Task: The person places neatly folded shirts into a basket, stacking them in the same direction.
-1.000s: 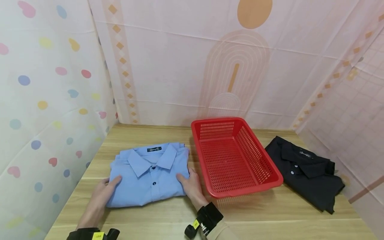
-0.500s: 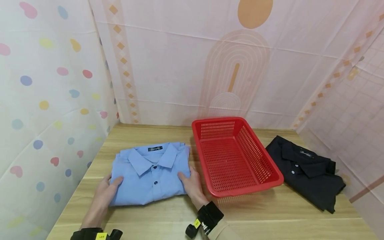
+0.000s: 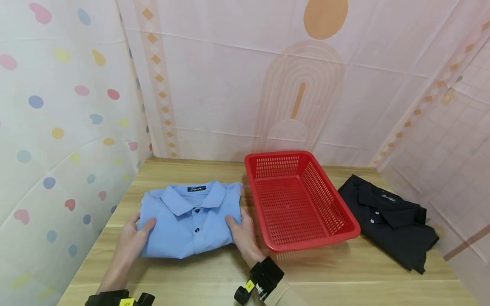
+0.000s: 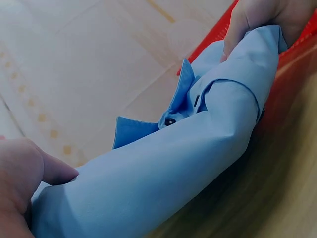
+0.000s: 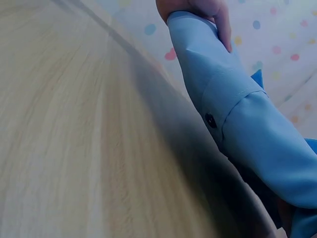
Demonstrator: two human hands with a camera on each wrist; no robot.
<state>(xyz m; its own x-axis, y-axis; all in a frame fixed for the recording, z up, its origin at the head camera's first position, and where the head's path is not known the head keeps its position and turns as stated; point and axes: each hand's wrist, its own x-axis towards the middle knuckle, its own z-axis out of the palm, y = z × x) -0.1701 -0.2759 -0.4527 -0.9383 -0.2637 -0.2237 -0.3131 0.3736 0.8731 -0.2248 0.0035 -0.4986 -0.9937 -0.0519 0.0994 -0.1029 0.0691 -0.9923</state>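
Note:
A folded light-blue button-up shirt (image 3: 185,229) lies between the two hands in the head view, its collar facing away and dark buttons down the front. My left hand (image 3: 132,240) grips its left side, thumb on top and the other fingers hidden beneath. On the opposite side my right hand (image 3: 244,233) holds the shirt the same way, close beside the basket. In the right wrist view, a gap with a dark shadow shows under the shirt's front fold (image 5: 237,94), so it is raised off the table there. The left wrist view shows the fold sagging slightly between both hands.
A red perforated plastic basket (image 3: 255,204) stands right of the shirt on the wooden table (image 3: 191,284), with nothing inside. Beyond it, a folded black shirt (image 3: 398,233) lies at the far right. Patterned cloth hangings (image 3: 214,85) enclose the table's back and sides.
Both hands have raised the blue shirt a little; its front edge stands higher and the collar looks more tilted. The basket and black shirt have stayed in place.

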